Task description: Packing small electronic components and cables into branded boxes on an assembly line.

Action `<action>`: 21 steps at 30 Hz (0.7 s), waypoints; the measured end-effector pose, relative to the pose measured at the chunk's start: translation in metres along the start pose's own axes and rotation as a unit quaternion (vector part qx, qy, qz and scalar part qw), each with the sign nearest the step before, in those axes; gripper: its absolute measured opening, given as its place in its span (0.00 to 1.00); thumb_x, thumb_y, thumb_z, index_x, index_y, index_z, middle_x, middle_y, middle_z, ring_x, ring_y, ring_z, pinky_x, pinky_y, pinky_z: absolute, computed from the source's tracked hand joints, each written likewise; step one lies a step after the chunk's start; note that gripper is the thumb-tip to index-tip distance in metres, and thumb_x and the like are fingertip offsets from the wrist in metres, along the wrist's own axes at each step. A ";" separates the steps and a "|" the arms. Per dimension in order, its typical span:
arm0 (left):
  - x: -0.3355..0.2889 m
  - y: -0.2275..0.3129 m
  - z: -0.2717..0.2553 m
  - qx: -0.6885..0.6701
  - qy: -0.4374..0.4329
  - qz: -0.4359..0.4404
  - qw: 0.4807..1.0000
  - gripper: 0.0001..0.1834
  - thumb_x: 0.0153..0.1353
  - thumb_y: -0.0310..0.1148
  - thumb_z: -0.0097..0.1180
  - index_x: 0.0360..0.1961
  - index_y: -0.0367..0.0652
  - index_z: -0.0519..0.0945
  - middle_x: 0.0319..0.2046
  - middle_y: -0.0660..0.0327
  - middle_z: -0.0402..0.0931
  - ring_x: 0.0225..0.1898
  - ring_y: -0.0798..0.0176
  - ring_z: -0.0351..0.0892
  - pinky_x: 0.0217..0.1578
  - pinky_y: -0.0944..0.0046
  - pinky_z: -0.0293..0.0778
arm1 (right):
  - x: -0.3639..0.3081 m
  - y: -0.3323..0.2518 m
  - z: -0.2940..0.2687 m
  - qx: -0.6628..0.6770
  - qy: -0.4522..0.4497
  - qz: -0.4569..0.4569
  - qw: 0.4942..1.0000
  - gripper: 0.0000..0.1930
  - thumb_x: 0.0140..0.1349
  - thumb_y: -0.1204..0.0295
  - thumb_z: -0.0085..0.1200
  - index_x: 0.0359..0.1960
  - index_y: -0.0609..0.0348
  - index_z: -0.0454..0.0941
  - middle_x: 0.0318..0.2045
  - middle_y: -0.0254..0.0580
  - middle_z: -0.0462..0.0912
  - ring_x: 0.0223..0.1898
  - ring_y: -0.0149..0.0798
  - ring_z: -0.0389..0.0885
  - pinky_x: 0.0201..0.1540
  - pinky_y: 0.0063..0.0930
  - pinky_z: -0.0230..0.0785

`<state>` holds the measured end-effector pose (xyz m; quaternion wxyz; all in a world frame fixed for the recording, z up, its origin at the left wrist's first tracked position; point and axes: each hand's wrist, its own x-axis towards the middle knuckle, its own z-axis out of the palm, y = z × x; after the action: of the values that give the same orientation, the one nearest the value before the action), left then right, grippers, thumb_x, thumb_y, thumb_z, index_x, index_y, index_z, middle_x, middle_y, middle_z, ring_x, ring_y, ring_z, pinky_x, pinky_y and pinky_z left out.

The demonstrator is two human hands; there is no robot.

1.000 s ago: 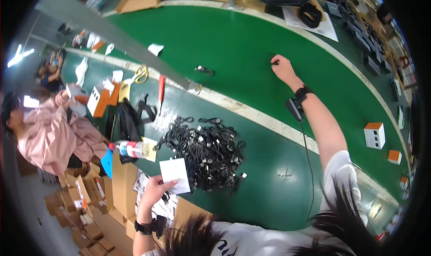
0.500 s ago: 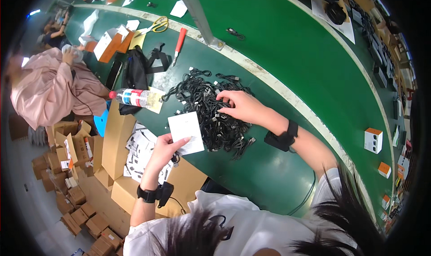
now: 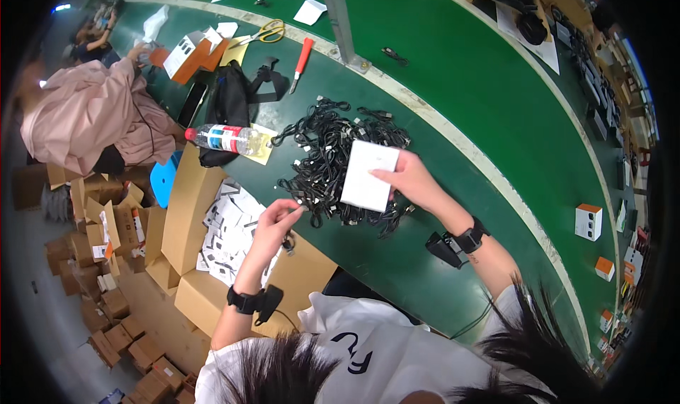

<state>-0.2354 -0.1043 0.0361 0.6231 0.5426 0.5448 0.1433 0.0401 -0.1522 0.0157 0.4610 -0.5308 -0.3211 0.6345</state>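
Observation:
In my right hand [image 3: 411,181] is a flat white paper leaflet [image 3: 367,181], pinched along its right edge above a pile of black cables [image 3: 322,149]. The leaflet hides part of the pile, which has many pale plugs. My left hand [image 3: 273,227] is at the pile's lower left edge, thumb and forefinger pinched together. A small light tip shows at those fingertips, and I cannot make out what it belongs to. Beneath that hand a small dark looped piece is visible. An open cardboard box [image 3: 185,213] full of printed white leaflets [image 3: 230,227] stands left of my left hand.
A plastic bottle [image 3: 227,139] lies left of the pile. Behind it are a black bag [image 3: 230,96], a red-handled knife [image 3: 302,60] and yellow scissors [image 3: 269,32]. A metal post [image 3: 336,21] rises at the table divider. A person in pink [image 3: 88,114] works at far left.
The leaflet has passed from my left hand to my right and moved right, over the cables. My left hand now pinches at the pile's near edge. The whole view has shifted slightly.

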 end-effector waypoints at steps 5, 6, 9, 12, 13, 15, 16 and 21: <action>-0.027 -0.011 -0.039 -0.113 0.034 -0.053 0.992 0.09 0.54 0.23 0.51 0.38 0.41 0.73 0.18 0.76 0.53 0.20 0.80 0.56 0.23 0.76 0.65 | 0.011 -0.003 0.002 -0.045 0.026 0.016 0.999 0.10 0.55 0.74 0.52 0.38 0.64 0.68 0.22 0.37 0.77 0.14 0.24 0.72 0.11 0.17 0.63; -0.031 -0.009 -0.042 -0.166 0.058 -0.078 0.981 0.10 0.54 0.22 0.51 0.38 0.41 0.73 0.18 0.75 0.54 0.19 0.80 0.56 0.23 0.75 0.69 | 0.013 -0.005 0.015 -0.052 0.012 0.039 0.998 0.11 0.55 0.74 0.53 0.38 0.64 0.68 0.22 0.37 0.77 0.13 0.25 0.72 0.10 0.18 0.63; -0.036 -0.004 -0.071 -0.197 0.155 -0.020 0.968 0.10 0.54 0.22 0.49 0.39 0.42 0.71 0.21 0.73 0.59 0.23 0.78 0.61 0.26 0.74 0.71 | 0.026 0.009 0.100 -0.010 -0.024 0.038 0.999 0.13 0.53 0.74 0.54 0.40 0.61 0.69 0.22 0.39 0.78 0.15 0.29 0.76 0.10 0.22 0.66; -0.029 0.008 -0.104 -0.251 0.203 0.084 0.943 0.08 0.55 0.24 0.50 0.36 0.44 0.71 0.21 0.72 0.62 0.22 0.78 0.61 0.28 0.75 0.67 | 0.049 0.060 0.178 0.078 -0.147 0.107 0.980 0.21 0.53 0.73 0.54 0.48 0.65 0.63 0.24 0.46 0.78 0.19 0.37 0.79 0.16 0.29 0.69; -0.029 0.011 -0.105 -0.246 0.196 0.089 0.945 0.08 0.55 0.24 0.50 0.36 0.44 0.71 0.21 0.72 0.62 0.22 0.78 0.61 0.28 0.75 0.67 | 0.050 0.059 0.195 -0.074 -0.146 0.132 0.978 0.25 0.53 0.69 0.56 0.50 0.67 0.61 0.25 0.49 0.78 0.23 0.39 0.80 0.23 0.30 0.71; -0.017 0.027 -0.097 -0.221 0.252 0.083 0.939 0.06 0.55 0.25 0.51 0.35 0.46 0.71 0.21 0.72 0.62 0.22 0.77 0.61 0.27 0.75 0.65 | 0.071 0.099 0.197 -0.201 -0.060 -0.026 0.977 0.25 0.52 0.65 0.57 0.47 0.68 0.66 0.23 0.46 0.79 0.24 0.35 0.79 0.28 0.31 0.71; -0.020 0.018 -0.105 -0.210 0.225 0.093 0.947 0.06 0.55 0.27 0.51 0.34 0.47 0.71 0.21 0.72 0.63 0.21 0.77 0.61 0.27 0.75 0.66 | 0.063 0.079 0.188 -0.187 -0.079 -0.047 0.978 0.23 0.52 0.65 0.57 0.46 0.67 0.68 0.22 0.45 0.80 0.23 0.34 0.78 0.29 0.30 0.70; -0.019 0.018 -0.076 -0.271 0.103 -0.023 0.957 0.08 0.54 0.27 0.49 0.37 0.46 0.70 0.25 0.71 0.66 0.24 0.78 0.65 0.27 0.69 0.73 | 0.094 -0.055 0.019 -0.224 0.195 -0.144 0.944 0.09 0.50 0.72 0.48 0.34 0.55 0.75 0.23 0.46 0.78 0.25 0.46 0.77 0.29 0.35 0.69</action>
<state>-0.2987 -0.0729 0.0753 0.6901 0.3227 0.5596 0.3263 0.0336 -0.0429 0.0339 0.4703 -0.6818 -0.4318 0.3571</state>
